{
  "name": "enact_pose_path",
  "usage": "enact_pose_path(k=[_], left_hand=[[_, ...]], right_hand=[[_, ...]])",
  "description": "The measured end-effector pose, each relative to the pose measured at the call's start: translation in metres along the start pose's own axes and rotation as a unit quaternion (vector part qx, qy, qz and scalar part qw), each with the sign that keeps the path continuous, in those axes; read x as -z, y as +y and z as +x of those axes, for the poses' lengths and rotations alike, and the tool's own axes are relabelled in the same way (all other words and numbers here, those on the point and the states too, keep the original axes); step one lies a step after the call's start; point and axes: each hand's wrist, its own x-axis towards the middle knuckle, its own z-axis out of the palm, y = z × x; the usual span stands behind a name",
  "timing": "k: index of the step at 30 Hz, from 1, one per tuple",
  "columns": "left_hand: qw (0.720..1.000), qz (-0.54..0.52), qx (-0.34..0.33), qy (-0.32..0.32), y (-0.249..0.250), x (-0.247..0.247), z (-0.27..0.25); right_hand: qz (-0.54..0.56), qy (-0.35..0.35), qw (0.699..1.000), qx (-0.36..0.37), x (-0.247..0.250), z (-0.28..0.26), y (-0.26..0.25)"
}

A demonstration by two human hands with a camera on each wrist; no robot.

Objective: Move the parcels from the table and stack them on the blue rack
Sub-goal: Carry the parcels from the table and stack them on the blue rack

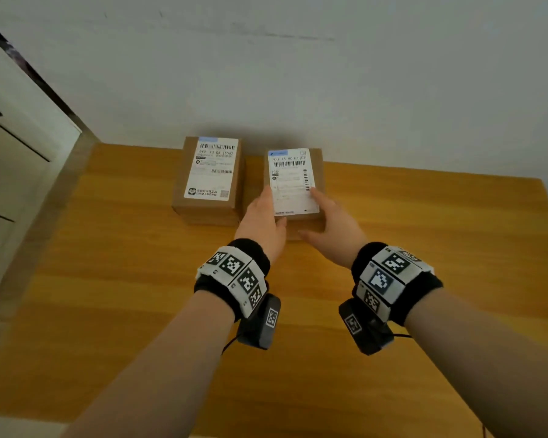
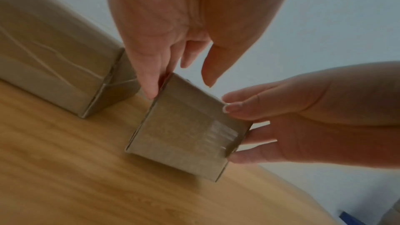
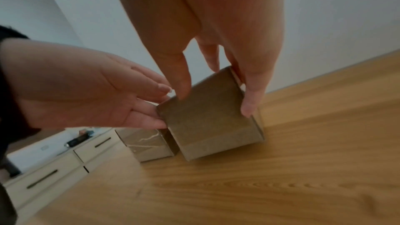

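You cannot read the small print on the white label of the right parcel (image 1: 293, 181), and your left hand (image 1: 260, 222) and right hand (image 1: 332, 229) cover its near corners and lower sides in the head view. The left parcel (image 1: 208, 178) runs off the left edge of the left wrist view, and behind the held box in the right wrist view only one end of it shows. Whether the held box touches the table (image 1: 140, 279) you cannot tell. A blue scrap (image 2: 348, 218) at the bottom edge of the left wrist view is too cropped to identify. The items on the white drawer unit (image 3: 49, 174) are blurred.
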Motion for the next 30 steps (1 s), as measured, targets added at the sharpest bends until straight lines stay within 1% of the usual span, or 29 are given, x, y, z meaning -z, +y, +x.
enact_pose_path(k=[3,7,10,13,14,18,21,25,30], left_hand=[[0.999,-0.009,-0.031,0.017,0.013,-0.006,-0.014],[0.996,0.018,-0.059,0.065,0.046,-0.015,-0.036],[0.993,0.016,-0.07,0.098,0.085,-0.026,-0.057],[0.984,0.015,-0.1,0.149,0.133,-0.051,-0.088],[0.982,0.011,-0.103,0.158,0.139,-0.055,-0.091],[0.97,-0.011,-0.124,0.208,0.208,-0.102,-0.141],[0.964,-0.006,-0.144,0.225,0.26,-0.127,-0.176],[0.951,-0.006,-0.175,0.257,0.321,-0.142,-0.219],[0.938,-0.041,-0.239,0.248,0.379,-0.161,-0.271]], right_hand=[[0.032,0.049,0.998,0.017,0.011,-0.016,0.007],[0.081,0.103,0.991,0.036,0.034,-0.04,0.019],[0.113,0.139,0.981,0.068,0.062,-0.062,0.036],[0.136,0.172,0.97,0.11,0.1,-0.094,0.066],[0.142,0.181,0.966,0.117,0.106,-0.098,0.07],[0.138,0.198,0.955,0.175,0.165,-0.155,0.122],[0.154,0.213,0.944,0.202,0.209,-0.196,0.152],[0.17,0.236,0.926,0.241,0.258,-0.246,0.176],[0.176,0.287,0.902,0.269,0.304,-0.313,0.2]])
